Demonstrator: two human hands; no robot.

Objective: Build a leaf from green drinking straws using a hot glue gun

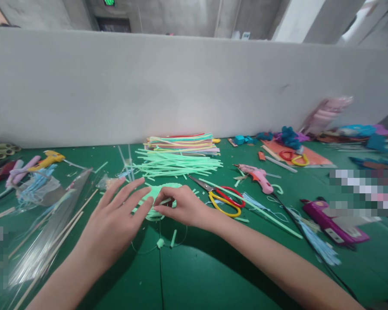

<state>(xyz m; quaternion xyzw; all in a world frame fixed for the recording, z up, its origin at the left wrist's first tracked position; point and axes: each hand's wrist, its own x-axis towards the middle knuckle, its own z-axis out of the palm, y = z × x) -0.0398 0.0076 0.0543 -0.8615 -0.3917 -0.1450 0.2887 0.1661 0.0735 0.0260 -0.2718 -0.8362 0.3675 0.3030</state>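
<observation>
Above a round mint-green piece (164,188), seemingly made of chenille stems, both hands meet. My left hand (116,221) has its fingers stretched and apart, its index fingertip close to the right fingers. Thumb and forefinger of my right hand (181,204) are pinched together; what lies between them is too small to make out. The hands cover much of the round piece. Just below it lie a thin clear loop with a small green tuft (161,243) and a short green stem piece (173,238). Red-and-yellow scissors (226,200) rest beside my right wrist.
Behind the hands lie a pile of green chenille stems (181,163) and a multicoloured bundle (183,144) against the grey partition (181,86). A pink glue gun (258,176) and a purple device (336,221) are on the right. Leftward are a yellow glue gun (48,159) and clear plastic sleeves (51,228).
</observation>
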